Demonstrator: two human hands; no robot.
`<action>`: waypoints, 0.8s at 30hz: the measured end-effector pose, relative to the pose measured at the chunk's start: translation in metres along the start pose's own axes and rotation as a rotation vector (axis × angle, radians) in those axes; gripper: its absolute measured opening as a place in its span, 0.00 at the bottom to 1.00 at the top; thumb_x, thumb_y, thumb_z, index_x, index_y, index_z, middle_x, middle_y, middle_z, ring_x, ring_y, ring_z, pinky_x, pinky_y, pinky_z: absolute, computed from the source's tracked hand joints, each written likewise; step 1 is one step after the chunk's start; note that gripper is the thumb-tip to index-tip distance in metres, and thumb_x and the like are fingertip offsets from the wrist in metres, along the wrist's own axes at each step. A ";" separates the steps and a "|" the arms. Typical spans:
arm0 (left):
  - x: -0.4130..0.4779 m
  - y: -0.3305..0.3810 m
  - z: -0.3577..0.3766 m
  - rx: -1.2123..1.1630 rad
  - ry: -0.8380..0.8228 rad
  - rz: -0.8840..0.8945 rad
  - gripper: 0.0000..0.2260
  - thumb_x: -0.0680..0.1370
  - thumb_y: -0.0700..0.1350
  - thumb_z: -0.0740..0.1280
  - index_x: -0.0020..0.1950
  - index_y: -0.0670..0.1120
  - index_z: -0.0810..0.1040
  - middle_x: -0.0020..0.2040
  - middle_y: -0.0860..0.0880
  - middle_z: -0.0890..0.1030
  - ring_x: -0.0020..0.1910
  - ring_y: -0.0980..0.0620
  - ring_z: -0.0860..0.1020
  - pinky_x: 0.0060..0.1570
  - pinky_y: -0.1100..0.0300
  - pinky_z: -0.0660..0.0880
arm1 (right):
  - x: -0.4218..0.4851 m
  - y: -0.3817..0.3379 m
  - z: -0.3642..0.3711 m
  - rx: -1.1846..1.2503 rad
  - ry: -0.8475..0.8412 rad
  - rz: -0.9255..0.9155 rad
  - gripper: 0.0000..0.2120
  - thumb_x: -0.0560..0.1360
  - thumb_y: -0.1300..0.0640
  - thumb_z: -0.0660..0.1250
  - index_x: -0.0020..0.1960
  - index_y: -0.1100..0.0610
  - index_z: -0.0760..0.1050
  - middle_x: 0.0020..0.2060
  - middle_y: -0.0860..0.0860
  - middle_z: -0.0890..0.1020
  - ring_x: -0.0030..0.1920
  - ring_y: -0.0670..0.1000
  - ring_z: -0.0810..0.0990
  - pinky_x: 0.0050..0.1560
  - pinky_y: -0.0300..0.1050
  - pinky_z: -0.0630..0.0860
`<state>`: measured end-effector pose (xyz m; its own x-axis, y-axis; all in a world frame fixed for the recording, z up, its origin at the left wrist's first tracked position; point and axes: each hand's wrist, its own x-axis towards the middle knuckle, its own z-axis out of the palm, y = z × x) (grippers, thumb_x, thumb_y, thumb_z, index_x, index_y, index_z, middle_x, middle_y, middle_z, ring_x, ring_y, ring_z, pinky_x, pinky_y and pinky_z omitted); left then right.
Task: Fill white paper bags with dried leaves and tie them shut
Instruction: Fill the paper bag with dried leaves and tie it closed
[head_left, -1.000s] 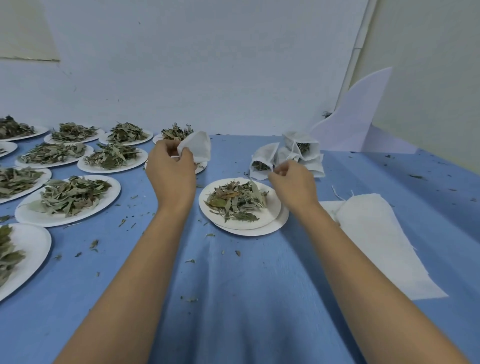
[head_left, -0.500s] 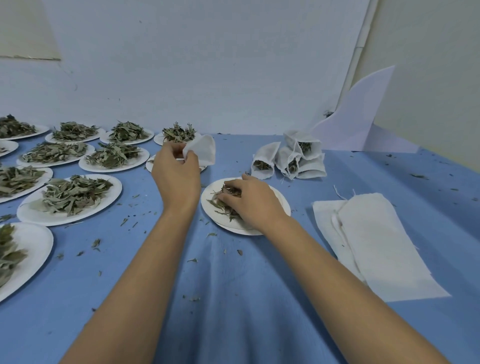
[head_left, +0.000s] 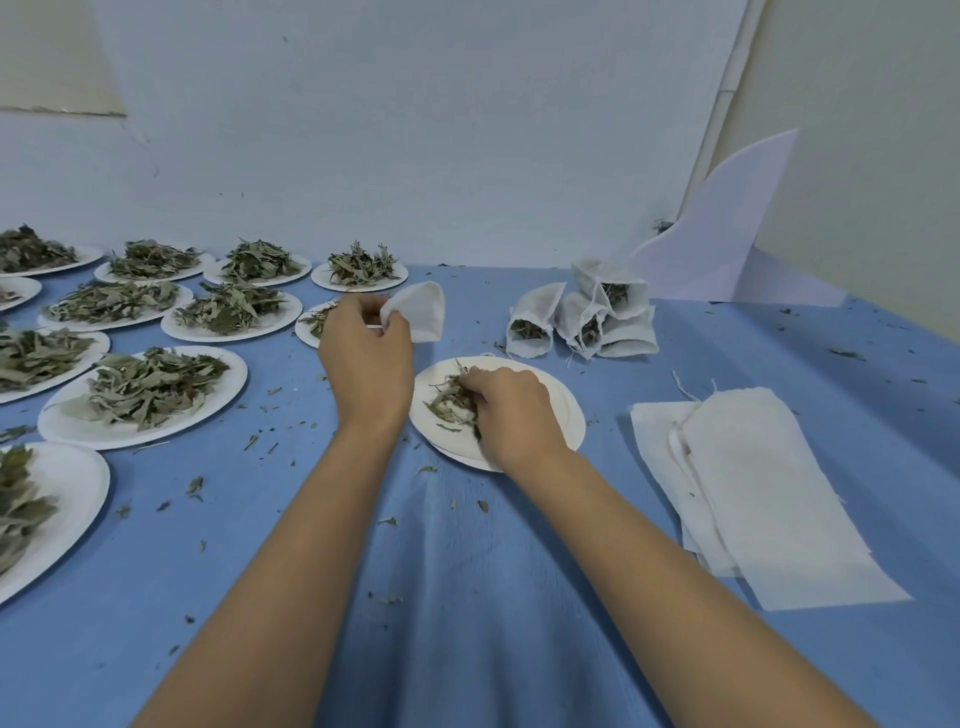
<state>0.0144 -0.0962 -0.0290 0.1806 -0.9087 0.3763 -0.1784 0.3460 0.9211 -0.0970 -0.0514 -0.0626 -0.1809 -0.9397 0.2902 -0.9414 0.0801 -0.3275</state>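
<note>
The left hand (head_left: 366, 358) pinches a white paper bag (head_left: 418, 318) by its edge, raised above the counter (head_left: 467, 597) just behind the paper plate (head_left: 563, 410). The right hand (head_left: 506, 410) lies on that plate, fingers curled into the dried leaves (head_left: 449, 402), apparently gripping a bunch. Filled bags (head_left: 582, 322) lie beyond the plate; flat bags (head_left: 753, 483) are stacked to its right.
</note>
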 end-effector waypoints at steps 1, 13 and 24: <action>-0.001 0.000 0.001 -0.001 -0.005 -0.002 0.05 0.77 0.39 0.62 0.52 0.44 0.74 0.50 0.46 0.78 0.48 0.44 0.81 0.51 0.48 0.77 | 0.000 0.000 0.000 0.027 -0.013 0.002 0.21 0.76 0.68 0.56 0.65 0.55 0.73 0.53 0.56 0.80 0.54 0.59 0.76 0.48 0.48 0.69; -0.002 -0.007 0.006 -0.042 -0.019 -0.066 0.05 0.78 0.37 0.62 0.50 0.45 0.74 0.51 0.45 0.79 0.50 0.43 0.81 0.29 0.73 0.72 | -0.006 0.000 -0.007 0.153 -0.013 -0.022 0.10 0.82 0.59 0.52 0.52 0.64 0.69 0.58 0.56 0.66 0.43 0.60 0.75 0.47 0.54 0.73; -0.001 -0.012 0.007 0.010 -0.038 -0.082 0.04 0.78 0.39 0.62 0.50 0.46 0.74 0.51 0.46 0.79 0.49 0.44 0.81 0.43 0.59 0.76 | -0.010 -0.009 -0.015 0.051 0.084 0.180 0.25 0.77 0.46 0.59 0.72 0.53 0.63 0.68 0.57 0.66 0.67 0.59 0.66 0.60 0.51 0.67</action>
<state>0.0100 -0.1008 -0.0407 0.1579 -0.9422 0.2956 -0.1742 0.2681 0.9475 -0.0912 -0.0379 -0.0486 -0.3704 -0.8803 0.2964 -0.8764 0.2255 -0.4255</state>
